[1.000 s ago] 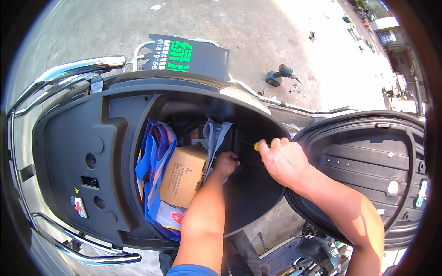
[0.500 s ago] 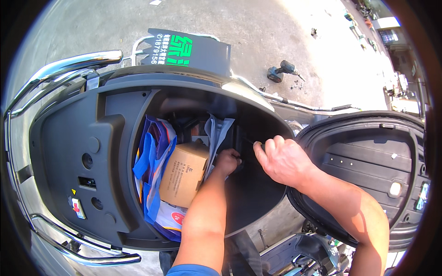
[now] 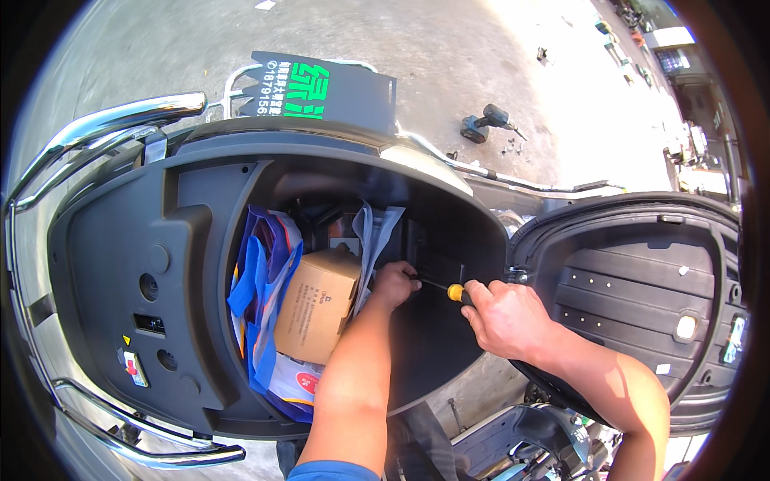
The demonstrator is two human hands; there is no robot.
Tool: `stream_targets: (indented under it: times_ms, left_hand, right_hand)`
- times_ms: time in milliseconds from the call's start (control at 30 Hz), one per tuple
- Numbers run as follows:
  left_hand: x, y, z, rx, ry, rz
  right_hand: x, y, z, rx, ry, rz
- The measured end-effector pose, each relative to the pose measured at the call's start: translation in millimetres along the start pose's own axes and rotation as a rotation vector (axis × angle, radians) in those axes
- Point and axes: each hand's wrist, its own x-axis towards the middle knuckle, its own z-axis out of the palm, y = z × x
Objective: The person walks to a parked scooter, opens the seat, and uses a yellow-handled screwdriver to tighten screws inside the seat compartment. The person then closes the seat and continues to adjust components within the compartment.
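My right hand (image 3: 513, 322) is closed around the handle of a screwdriver (image 3: 455, 292), whose yellow end shows ahead of my fingers. Its thin shaft runs left, down into the dark storage compartment (image 3: 457, 345) of a scooter. At the shaft's tip is my left hand (image 3: 395, 284), fingers pinched together close to the compartment's inner wall; what they hold is too small or hidden to tell. Left of that hand are a brown cardboard box (image 3: 317, 305), a grey plastic bag (image 3: 375, 232) and a blue and orange bag (image 3: 265, 313).
The raised seat (image 3: 634, 280) tilts open on the right, its underside showing. Chrome rails (image 3: 128, 112) curve round the scooter's left end. A cordless drill (image 3: 485, 123) lies on the concrete floor beyond, with small loose parts beside it. A dark mudguard (image 3: 321, 88) with green lettering sticks out at the far side.
My right hand has moved down and slightly right, tilting the screwdriver so that its yellow handle and shaft now show. My left hand stays at nearly the same spot.
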Motion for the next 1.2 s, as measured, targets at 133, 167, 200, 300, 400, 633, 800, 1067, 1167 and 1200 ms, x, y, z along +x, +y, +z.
stream_targets:
  times_ms: [133, 167, 200, 300, 400, 633, 800, 1067, 1167, 1200]
  left_hand:
    - [-1, 0, -1, 0.001, -0.032, 0.002]
    - [-1, -1, -2, 0.009, -0.040, 0.004]
    - [0, -2, -2, -0.009, -0.048, 0.002]
    - [-1, -1, -3, -0.031, -0.064, -0.008]
    - [-4, 4, -5, -0.009, -0.063, -0.027]
    - [-8, 9, -10, -0.006, -0.081, -0.014]
    - [-5, 2, -8, -0.029, -0.088, -0.017]
    - [-8, 0, -10, 0.143, -0.091, 0.031]
    - [-13, 2, -11, 0.231, -0.095, 0.060]
    - [-14, 2, -11, 0.230, -0.110, 0.050]
  right_hand:
    - [-16, 5, 15, 0.029, 0.074, -0.050]
    - [-17, 6, 17, 0.030, 0.088, -0.058]
    - [-18, 6, 18, 0.029, 0.115, -0.074]
    - [-18, 6, 18, 0.032, 0.094, -0.079]
    - [-20, 6, 18, 0.048, 0.117, -0.099]
    - [-24, 2, 24, 0.024, 0.148, -0.127]
    - [-24, -2, 25, 0.037, 0.092, -0.080]
    - [-25, -6, 27, -0.333, 0.236, -0.431]
    - [-27, -11, 27, -0.386, 0.178, -0.426]
    - [-28, -12, 27, -0.365, 0.144, -0.380]
